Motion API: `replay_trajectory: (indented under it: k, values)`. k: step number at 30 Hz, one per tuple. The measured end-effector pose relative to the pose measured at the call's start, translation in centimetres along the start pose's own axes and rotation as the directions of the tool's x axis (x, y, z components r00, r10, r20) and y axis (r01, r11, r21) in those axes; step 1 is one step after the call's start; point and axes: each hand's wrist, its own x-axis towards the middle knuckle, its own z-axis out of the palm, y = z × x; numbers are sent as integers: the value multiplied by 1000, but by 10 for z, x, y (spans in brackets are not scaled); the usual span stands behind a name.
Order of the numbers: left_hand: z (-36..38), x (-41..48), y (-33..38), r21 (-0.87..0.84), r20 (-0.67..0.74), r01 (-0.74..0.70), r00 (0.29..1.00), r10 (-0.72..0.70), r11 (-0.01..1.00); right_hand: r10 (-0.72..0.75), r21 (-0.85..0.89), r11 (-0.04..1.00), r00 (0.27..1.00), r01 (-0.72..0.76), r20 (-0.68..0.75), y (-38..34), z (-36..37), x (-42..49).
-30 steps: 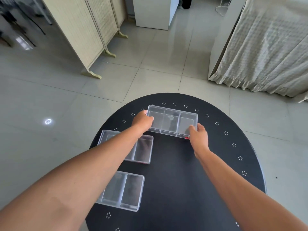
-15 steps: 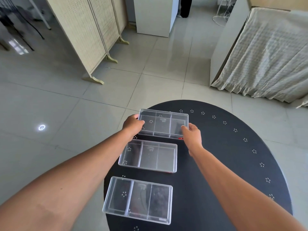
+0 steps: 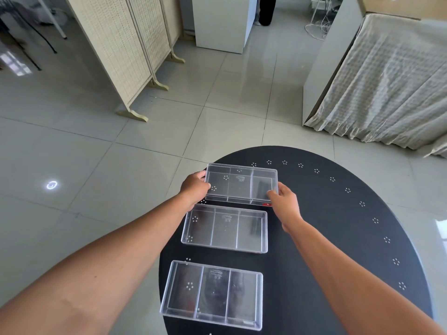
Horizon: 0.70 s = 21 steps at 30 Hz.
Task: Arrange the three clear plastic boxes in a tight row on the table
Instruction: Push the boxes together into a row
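Three clear plastic boxes, each split into three compartments, lie one behind the other on the left side of the round black table [image 3: 338, 238]. The far box [image 3: 239, 184] is held at both short ends: my left hand [image 3: 194, 189] grips its left end and my right hand [image 3: 284, 201] grips its right near corner. Its near edge sits almost against the middle box [image 3: 225, 229]. A wider gap of bare table separates the middle box from the near box [image 3: 212, 294], which reaches the table's left edge.
The table's left rim runs just beside the boxes, with grey tiled floor below. A folding screen [image 3: 125, 49] stands at the back left, a white cabinet [image 3: 222, 22] at the back and a cloth-draped table [image 3: 387, 83] at the right.
The far box, held in both hands, has come toward the left side of the table and closer to the middle box. My head has turned, so the table sits further right.
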Motion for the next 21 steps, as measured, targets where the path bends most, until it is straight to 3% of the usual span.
replay_trajectory:
  k: [10,21]
  values:
    - [-7,4,0,21,11,-11,1000,11,1000,-54,-46,997,998,54,8,4,5,7]
    - [-8,1,-3,28,42,-2,999,1,1000,-12,-43,999,1000,13,18,3,5,5]
